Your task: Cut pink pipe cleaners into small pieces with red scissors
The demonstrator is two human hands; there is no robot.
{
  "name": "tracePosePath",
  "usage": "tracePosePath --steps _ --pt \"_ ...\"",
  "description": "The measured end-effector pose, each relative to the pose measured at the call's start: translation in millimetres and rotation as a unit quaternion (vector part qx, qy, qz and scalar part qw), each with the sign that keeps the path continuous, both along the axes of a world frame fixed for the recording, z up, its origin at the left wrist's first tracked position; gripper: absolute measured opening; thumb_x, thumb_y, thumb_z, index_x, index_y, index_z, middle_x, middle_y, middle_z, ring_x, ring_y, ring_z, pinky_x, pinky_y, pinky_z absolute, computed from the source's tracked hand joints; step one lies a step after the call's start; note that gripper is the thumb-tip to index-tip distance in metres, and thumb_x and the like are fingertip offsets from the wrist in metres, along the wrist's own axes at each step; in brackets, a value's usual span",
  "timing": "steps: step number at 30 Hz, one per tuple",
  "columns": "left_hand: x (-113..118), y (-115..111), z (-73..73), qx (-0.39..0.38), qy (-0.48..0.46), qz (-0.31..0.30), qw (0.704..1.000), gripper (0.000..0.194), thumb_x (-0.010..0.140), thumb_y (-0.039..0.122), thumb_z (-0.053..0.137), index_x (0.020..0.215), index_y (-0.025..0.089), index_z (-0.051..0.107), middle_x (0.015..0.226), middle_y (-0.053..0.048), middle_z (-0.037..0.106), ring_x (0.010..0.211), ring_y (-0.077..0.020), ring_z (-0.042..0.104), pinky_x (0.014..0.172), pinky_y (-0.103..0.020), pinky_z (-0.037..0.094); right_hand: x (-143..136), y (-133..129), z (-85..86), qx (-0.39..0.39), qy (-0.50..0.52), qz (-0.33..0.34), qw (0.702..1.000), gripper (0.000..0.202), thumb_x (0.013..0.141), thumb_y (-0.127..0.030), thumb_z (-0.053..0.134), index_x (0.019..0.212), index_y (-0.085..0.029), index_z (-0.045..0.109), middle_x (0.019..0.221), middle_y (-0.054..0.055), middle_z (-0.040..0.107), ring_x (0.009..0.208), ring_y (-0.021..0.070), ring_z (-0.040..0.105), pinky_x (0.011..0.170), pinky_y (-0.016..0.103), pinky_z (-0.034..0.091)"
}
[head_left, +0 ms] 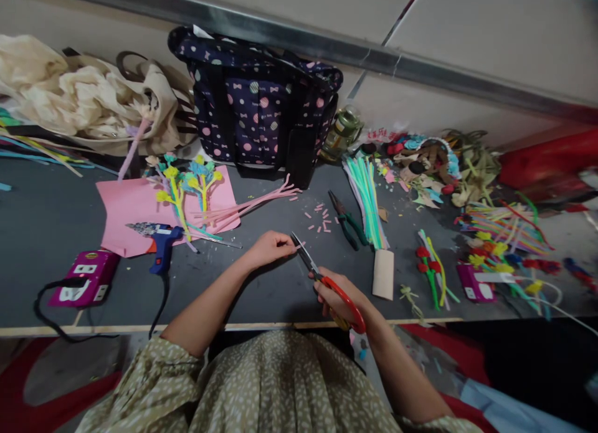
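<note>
My left hand (271,247) is closed in a pinch on a small pink piece (299,246), whose end shows past the fingertips. In my right hand (340,296) are scissors (346,302) with red handles, their blade tips touching or very near that pink piece. Just beyond the blades, several short pink pieces (322,220) lie scattered on the dark table (266,296). Long pink pipe cleaners (252,204) rest behind my left hand, partly on a pink sheet (126,215). Pliers with green handles (348,222) lie beyond the scissors.
A blue glue gun (163,246) and purple power box (88,277) are at left. Behind stand a patterned bag (261,109) and a green jar (342,134). Green and lilac pipe cleaners (367,199), a cardboard tube (384,275) and a second purple box (471,283) are at right.
</note>
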State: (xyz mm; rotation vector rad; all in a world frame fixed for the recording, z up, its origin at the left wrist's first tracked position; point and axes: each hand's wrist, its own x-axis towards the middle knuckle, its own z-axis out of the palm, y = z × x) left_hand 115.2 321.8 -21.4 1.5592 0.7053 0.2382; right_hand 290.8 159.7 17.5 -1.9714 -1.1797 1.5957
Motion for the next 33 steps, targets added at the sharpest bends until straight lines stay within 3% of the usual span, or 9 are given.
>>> tracePosePath --steps 14,21,33 --pt "0 1 -0.4 0.045 0.023 0.009 0.999 0.029 0.078 0.04 0.056 0.066 0.014 0.062 0.055 0.004 0.05 0.053 -0.0083 0.04 0.052 -0.021 0.028 -8 10 15.7 -0.013 -0.033 0.007 0.999 0.023 0.088 -0.031 0.043 0.104 -0.022 0.057 0.057 -0.007 0.055 0.032 0.0091 0.053 0.032 0.016 0.038" --pt "1 0 -4.7 0.108 0.05 0.008 0.993 0.028 0.08 0.037 0.054 0.066 0.014 0.062 0.058 0.004 0.048 0.055 -0.0087 0.038 0.053 -0.021 0.027 -6 8 11.6 0.022 -0.037 0.031 0.999 0.027 0.092 -0.035 0.037 0.107 -0.021 0.054 0.062 -0.006 0.054 0.035 0.0098 0.056 0.033 0.016 0.039" --pt "1 2 -9.3 0.083 0.037 0.015 0.996 0.028 0.078 0.037 0.054 0.068 0.014 0.066 0.06 0.001 0.055 0.057 -0.0097 0.043 0.055 -0.021 0.032 -15 13 4.5 0.098 -0.108 0.066 0.987 0.022 0.092 -0.032 0.035 0.093 -0.02 0.053 0.051 -0.005 0.051 0.035 0.0094 0.048 0.036 0.018 0.032"
